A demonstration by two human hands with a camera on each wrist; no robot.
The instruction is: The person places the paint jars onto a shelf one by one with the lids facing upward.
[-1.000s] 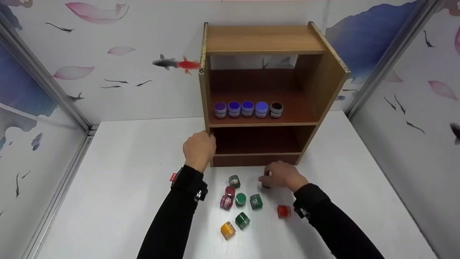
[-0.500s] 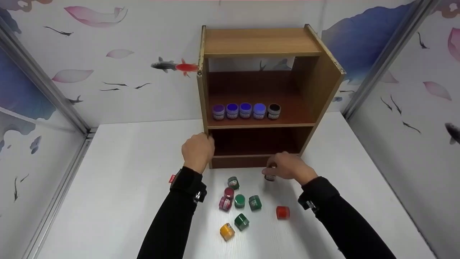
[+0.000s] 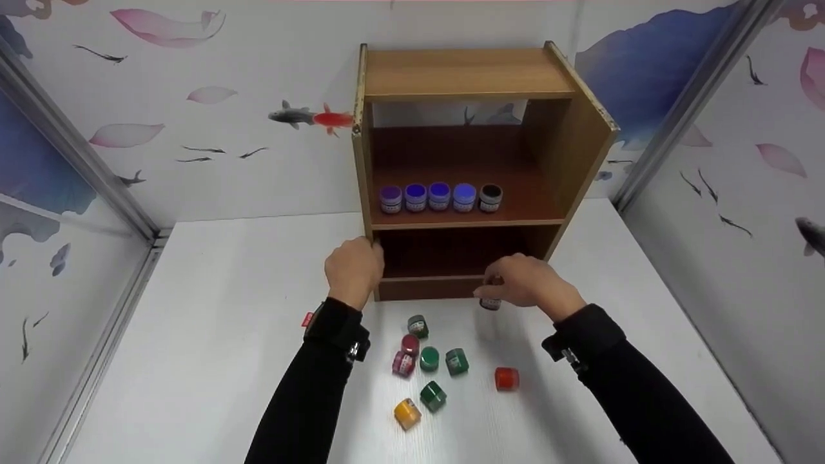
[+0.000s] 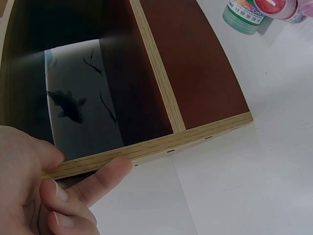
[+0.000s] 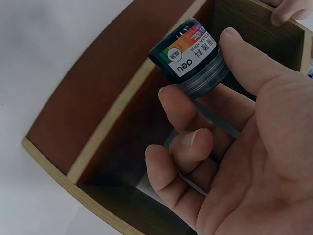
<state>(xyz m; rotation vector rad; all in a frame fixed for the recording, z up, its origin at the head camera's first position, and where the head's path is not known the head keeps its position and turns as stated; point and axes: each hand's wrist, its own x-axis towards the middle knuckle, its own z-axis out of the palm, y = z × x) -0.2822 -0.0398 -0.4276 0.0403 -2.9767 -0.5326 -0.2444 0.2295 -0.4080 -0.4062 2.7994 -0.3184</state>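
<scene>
My right hand (image 3: 525,280) pinches a dark, nearly black paint jar (image 5: 188,56) by its lid, between thumb and fingers. In the head view this jar hangs above the table, in front of the cabinet's bottom board. My left hand (image 3: 353,270) grips the left side panel of the wooden cabinet (image 3: 467,74); in the left wrist view the thumb lies inside the panel edge (image 4: 146,148) and the index finger outside. On the middle shelf stands a row of jars: a purple jar (image 3: 390,200), several blue ones and a black jar (image 3: 490,198) at its right end.
Loose paint jars lie on the white table (image 3: 213,361) before the cabinet: several green ones (image 3: 433,396), two dark pink ones (image 3: 404,363), a yellow jar (image 3: 407,414) and a red jar (image 3: 506,379) farther right. Patterned wall panels (image 3: 193,161) enclose the table behind and at the sides.
My right hand has lifted the dark jar off the table and carried it up and toward the cabinet. The left hand has kept its grip on the side panel.
</scene>
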